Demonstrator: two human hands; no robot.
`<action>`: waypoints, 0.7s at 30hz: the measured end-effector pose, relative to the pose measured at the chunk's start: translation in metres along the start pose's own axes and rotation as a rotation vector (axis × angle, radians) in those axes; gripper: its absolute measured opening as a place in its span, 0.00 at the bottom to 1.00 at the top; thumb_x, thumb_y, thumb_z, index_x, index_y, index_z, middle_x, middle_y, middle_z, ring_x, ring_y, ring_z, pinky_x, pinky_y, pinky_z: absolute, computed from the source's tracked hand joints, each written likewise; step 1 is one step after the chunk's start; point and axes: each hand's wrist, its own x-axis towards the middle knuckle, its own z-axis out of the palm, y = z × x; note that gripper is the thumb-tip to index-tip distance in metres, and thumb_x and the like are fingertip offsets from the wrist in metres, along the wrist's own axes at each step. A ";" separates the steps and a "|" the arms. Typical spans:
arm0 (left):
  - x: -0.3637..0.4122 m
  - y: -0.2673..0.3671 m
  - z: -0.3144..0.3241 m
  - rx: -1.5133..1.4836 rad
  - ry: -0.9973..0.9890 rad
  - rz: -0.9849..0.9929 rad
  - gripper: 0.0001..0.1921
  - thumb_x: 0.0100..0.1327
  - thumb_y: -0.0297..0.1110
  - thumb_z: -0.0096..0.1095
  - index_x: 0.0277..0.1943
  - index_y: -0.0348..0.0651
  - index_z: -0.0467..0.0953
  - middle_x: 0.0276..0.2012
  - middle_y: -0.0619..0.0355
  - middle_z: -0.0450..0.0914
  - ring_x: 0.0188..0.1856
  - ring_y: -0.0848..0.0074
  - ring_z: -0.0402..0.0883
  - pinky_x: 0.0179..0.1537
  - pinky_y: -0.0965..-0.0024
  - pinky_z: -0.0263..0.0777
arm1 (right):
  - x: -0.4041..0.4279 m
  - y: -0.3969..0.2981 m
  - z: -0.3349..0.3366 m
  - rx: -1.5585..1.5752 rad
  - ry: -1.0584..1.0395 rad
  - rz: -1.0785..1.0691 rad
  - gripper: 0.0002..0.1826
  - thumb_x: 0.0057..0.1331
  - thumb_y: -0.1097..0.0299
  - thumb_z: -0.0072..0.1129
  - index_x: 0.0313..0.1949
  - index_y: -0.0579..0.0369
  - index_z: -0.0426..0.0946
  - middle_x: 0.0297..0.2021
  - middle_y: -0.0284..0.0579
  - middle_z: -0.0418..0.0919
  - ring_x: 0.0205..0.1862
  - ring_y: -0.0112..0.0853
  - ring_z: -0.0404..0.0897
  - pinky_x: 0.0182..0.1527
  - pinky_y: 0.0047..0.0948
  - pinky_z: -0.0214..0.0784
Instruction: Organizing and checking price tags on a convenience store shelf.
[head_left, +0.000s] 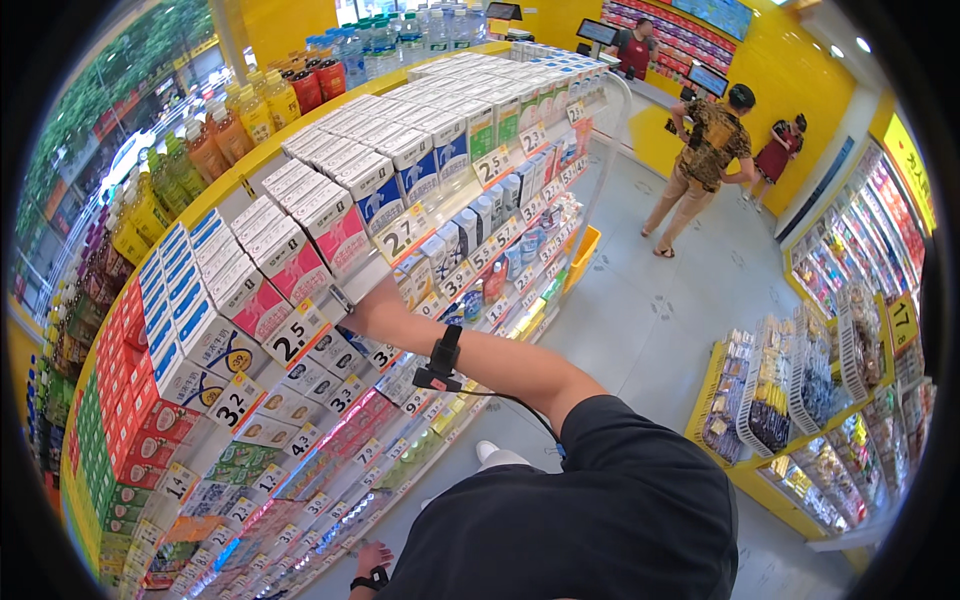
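Observation:
My right arm reaches across to the shelf unit. My right hand (369, 309) goes in under the front edge of the top shelf, by the price tags. Its fingers are hidden, so what it touches cannot be seen. A black strap with a small cabled device (441, 361) is on that forearm. Above the hand stand pink-and-white milk cartons (346, 244); to their right are blue-and-white milk cartons (381, 196). Small packs (328, 351) lie on the tier below, left of the hand. My left hand (373, 556) hangs low beside the shelf, fingers apart and holding nothing.
Drink bottles (259, 112) line the ledge behind the cartons. A yellow basket (582, 255) stands at the shelf's far end. Snack racks (772, 390) rise on the right. A customer (705, 165) stands near the counter (652, 135), with two other people (634, 52) beyond.

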 end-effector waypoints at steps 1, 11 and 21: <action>0.001 -0.011 -0.001 0.029 -0.012 0.060 0.24 0.71 0.46 0.48 0.55 0.30 0.72 0.41 0.44 0.83 0.40 0.55 0.86 0.39 0.50 0.77 | -0.007 -0.003 0.000 -0.005 0.008 0.001 0.28 0.53 0.54 0.70 0.54 0.46 0.79 0.55 0.50 0.79 0.58 0.51 0.75 0.62 0.51 0.64; 0.014 -0.042 0.014 0.024 -0.124 0.307 0.20 0.71 0.41 0.51 0.52 0.29 0.73 0.37 0.44 0.82 0.36 0.58 0.85 0.38 0.57 0.80 | -0.034 0.005 0.000 -0.066 -0.069 -0.048 0.19 0.61 0.57 0.65 0.45 0.59 0.80 0.37 0.53 0.80 0.49 0.50 0.76 0.55 0.49 0.58; 0.039 -0.025 -0.010 -0.086 -0.043 0.011 0.19 0.66 0.41 0.52 0.53 0.36 0.73 0.40 0.50 0.82 0.37 0.62 0.85 0.37 0.56 0.77 | -0.042 0.004 -0.010 -0.076 0.001 -0.147 0.17 0.62 0.59 0.65 0.42 0.60 0.78 0.40 0.51 0.78 0.48 0.47 0.75 0.55 0.49 0.57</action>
